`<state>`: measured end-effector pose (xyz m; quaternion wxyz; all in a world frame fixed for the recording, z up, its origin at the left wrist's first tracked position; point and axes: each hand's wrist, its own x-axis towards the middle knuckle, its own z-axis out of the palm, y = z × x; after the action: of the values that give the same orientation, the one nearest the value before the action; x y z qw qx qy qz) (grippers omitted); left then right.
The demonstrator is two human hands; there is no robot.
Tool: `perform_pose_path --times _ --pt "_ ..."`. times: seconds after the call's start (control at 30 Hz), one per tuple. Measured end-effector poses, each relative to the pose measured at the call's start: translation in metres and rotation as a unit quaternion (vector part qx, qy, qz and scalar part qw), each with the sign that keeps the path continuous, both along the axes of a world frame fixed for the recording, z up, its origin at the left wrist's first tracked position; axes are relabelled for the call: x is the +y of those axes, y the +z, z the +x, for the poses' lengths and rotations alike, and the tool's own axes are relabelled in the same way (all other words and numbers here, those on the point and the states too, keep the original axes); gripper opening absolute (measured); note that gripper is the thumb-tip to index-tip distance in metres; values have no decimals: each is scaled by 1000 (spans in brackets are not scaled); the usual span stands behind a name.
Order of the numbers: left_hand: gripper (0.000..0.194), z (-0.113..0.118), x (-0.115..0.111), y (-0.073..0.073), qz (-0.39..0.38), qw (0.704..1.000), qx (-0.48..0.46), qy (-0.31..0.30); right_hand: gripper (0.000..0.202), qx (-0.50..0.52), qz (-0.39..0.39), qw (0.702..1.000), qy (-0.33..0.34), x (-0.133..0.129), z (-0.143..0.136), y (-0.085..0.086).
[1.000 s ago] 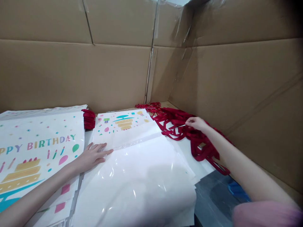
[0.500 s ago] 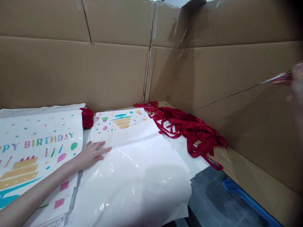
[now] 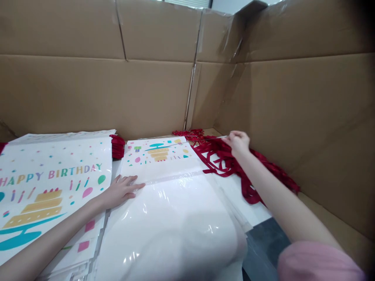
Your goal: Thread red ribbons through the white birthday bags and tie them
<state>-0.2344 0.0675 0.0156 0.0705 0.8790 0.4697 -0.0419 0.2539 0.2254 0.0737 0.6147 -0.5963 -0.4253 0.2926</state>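
Observation:
My left hand lies flat with fingers spread on a glossy white sheet, near a crease. Above the crease, a printed panel shows a cake and confetti in colour. Over a heap of red ribbons at the sheet's upper right, my right hand pinches a thin, pale strand. This strand points left from the fingertips, and a fine line seems to run on across the printed panel. What exactly the strand is, I cannot tell.
At left lies a stack of white "Happy Birthday" sheets with a bundle of red ribbon at its edge. Tall cardboard walls enclose the back and right. A dark grey surface shows at lower right.
My right hand has come from the far right edge, leftward and down to the red ribbons, with the strand in it. The view has shifted slightly; my left hand stays on the sheet.

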Motion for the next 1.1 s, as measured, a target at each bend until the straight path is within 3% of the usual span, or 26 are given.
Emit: perform_pose_path --times 0.07,0.17,0.27,0.33,0.4,0.47,0.57,0.63,0.87,1.0,1.1 --pt "45 2 -2 1 -5 1000 -5 7 15 11 -45 999 0 3 -31 -28" --pt "45 1 -3 5 -7 1000 -26 16 12 -7 -107 992 63 0 -59 -53" --pt "43 -9 -1 16 18 997 -59 40 15 -51 -150 977 141 -8 -64 -61" --pt "37 -20 0 26 53 992 -78 83 19 -162 -148 961 168 -13 -58 -60" --pt "37 -30 -1 34 72 985 -75 136 23 -326 -128 919 183 -18 -50 -58" --pt "39 -36 -3 36 57 980 -51 181 23 -450 -135 853 225 -23 -41 -56" --pt "41 -35 -8 31 27 978 -24 206 26 -479 -196 789 330 -30 -30 -59" --pt "42 -30 -9 26 30 977 -15 211 29 -479 -215 771 360 -33 -27 -64" --pt "33 -23 2 24 17 973 -3 231 31 -479 -216 764 374 -36 -24 -71" --pt "32 -30 7 24 -20 963 -99 250 37 -413 -229 789 393 -33 -16 -66" --pt "35 -33 8 20 -67 927 -220 295 41 -346 -251 808 406 -31 -7 -67"
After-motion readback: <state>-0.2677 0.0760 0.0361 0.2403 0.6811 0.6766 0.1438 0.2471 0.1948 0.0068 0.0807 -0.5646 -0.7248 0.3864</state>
